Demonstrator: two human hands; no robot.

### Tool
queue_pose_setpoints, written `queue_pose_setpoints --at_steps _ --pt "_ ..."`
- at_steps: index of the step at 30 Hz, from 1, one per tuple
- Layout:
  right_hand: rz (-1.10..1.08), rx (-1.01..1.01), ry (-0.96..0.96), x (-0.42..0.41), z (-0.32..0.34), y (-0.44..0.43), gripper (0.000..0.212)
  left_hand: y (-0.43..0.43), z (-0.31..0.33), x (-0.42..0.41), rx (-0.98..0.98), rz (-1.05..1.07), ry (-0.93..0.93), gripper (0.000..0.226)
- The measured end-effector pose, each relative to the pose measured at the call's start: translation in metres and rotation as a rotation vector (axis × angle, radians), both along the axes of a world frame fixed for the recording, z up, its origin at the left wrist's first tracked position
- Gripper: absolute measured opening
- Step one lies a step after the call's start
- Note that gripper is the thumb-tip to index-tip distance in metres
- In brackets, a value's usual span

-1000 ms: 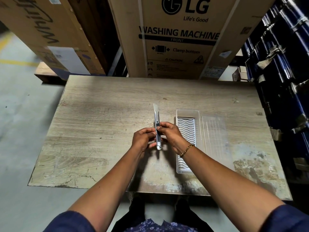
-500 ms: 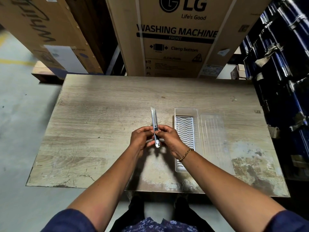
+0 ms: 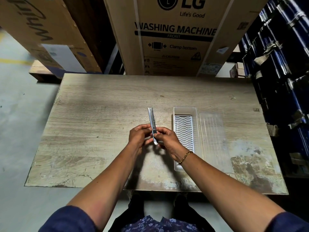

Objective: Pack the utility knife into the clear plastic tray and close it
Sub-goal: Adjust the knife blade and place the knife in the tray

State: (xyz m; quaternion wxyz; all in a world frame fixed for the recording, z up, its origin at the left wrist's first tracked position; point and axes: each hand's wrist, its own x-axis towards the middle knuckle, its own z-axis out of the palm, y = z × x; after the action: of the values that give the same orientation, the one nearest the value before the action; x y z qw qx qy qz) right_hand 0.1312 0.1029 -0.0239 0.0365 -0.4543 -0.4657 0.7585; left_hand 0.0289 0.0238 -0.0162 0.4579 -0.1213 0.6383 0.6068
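A slim metal utility knife stands nearly upright above the middle of the wooden table. My left hand and my right hand both pinch its lower half, with the right thumb on the dark slider. To the right lies the clear plastic tray, open, with a white wavy insert in its base. Its ribbed clear lid lies flat on the table beside it, further right. My right wrist covers the tray's near end.
A large LG washing machine carton stands right behind the table. Another carton leans at the back left. Dark blue strapped stacks rise along the table's right edge. Grey floor lies to the left.
The knife's blade end has drawn back, so the knife looks shorter than a second ago. Both hands have stayed in the same grip and place.
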Motion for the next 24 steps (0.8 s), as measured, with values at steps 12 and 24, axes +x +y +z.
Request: queue_pose_setpoints --at_steps 12,24 --pt "-0.01 0.036 -0.051 0.002 0.006 0.003 0.007 0.007 0.0 -0.001 -0.008 -0.037 0.035 0.017" --pt "0.013 0.026 -0.023 0.005 0.015 0.008 0.014 0.014 0.0 -0.002 -0.027 -0.059 0.075 0.021"
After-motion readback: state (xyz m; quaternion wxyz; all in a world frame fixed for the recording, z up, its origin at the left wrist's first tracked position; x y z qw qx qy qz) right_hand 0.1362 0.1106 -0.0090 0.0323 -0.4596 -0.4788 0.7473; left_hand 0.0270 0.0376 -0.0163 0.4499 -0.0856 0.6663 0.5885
